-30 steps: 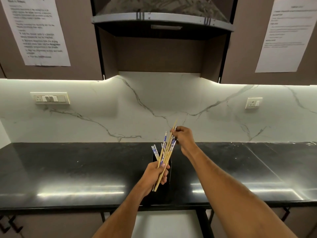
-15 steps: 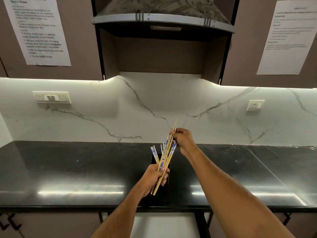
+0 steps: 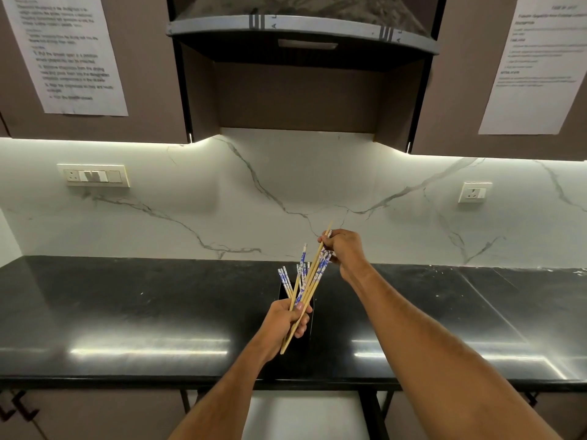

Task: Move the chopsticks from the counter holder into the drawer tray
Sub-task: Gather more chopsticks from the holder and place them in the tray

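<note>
Holding item: chopsticks (image 3: 305, 290), one mixed bundle, plain bamboo sticks together with white ones patterned in blue. Location: directly above the black holder (image 3: 309, 319), which stands on the dark table (image 3: 127, 312); a few patterned sticks at the holder's left side look as if they may still sit inside it, though the picture does not settle that.

Grip: your left hand (image 3: 286, 322) is clenched round the lower part of the bundle, just above the holder's mouth; your right hand (image 3: 344, 252), up and to the right of the holder, has its fingers (image 3: 327, 241) pinched on the upper ends.

Handling, judged: light, stiff, thin, smooth-sided, so single sticks will likely slide out of a loose fist and scatter. The bundle is fanned, not aligned. Take hold near the middle with a full wrap, and square the ends with your other hand first.

Drawer tray: not in view.
</note>
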